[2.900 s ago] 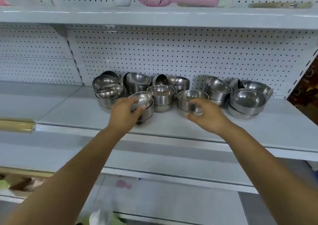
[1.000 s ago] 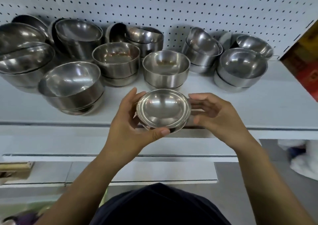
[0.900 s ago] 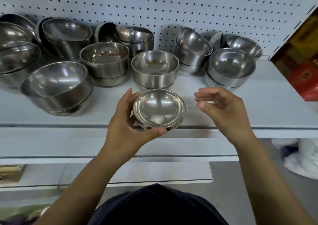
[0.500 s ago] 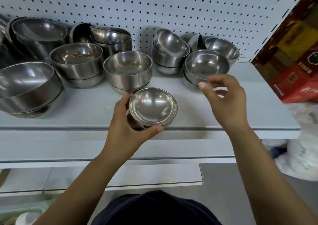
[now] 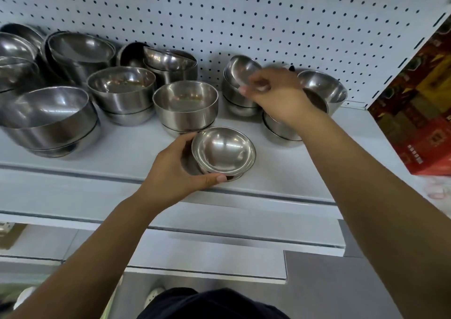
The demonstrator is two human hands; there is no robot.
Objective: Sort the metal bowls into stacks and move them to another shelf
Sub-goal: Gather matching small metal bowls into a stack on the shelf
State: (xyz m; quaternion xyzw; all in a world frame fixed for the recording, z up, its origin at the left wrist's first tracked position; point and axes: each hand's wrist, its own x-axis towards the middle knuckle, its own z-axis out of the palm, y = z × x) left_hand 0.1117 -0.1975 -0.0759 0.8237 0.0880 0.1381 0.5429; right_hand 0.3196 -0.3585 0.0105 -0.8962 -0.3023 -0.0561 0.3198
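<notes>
Right grip (image 5: 278, 96) on tilted bowl (image 5: 240, 71) between stacks (image 5: 185, 108), left grip (image 5: 175, 169) round shallow bowl (image 5: 223, 151)

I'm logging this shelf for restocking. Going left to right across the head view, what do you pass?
Large tilted bowl stack → middle stack → straight-sided stack → small tilted bowl pinched by the right hand → rightmost bowl → red boxes.

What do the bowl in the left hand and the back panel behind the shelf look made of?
The bowl in the left hand: looks like stainless steel, smooth polished finish; it shows bright streaked reflections. The back panel: likely painted sheet metal, matte white, with even rows of punched holes, though paint hides the base.
</notes>
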